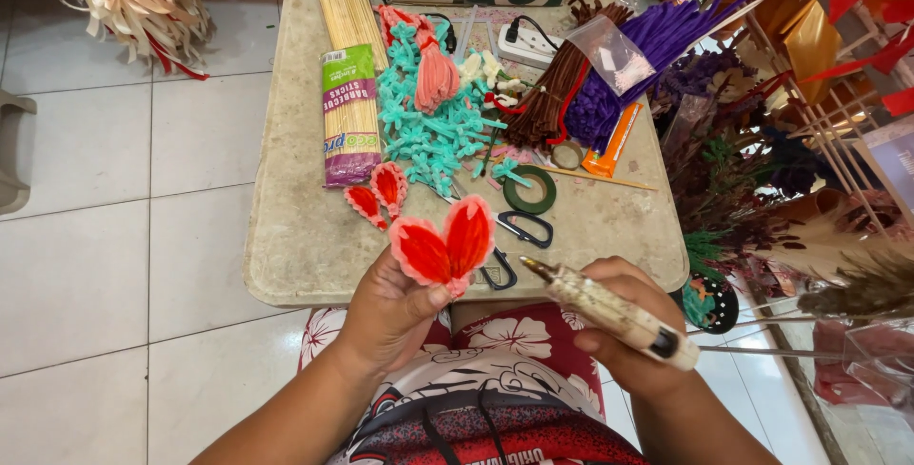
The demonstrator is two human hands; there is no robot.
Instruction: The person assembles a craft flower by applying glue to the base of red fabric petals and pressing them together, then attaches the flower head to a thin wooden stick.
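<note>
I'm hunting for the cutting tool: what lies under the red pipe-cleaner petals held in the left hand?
Black scissor handles show on the beige table beneath the red pipe-cleaner petals in the left hand; the blades are covered.

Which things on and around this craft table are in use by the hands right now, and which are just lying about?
In use:
left hand holding red pipe-cleaner petals
right hand holding glue gun

Lying about:
spare red petals
scissors
green floral tape
pack of skewers
teal pipe-cleaner pieces
purple pipe cleaners
</note>
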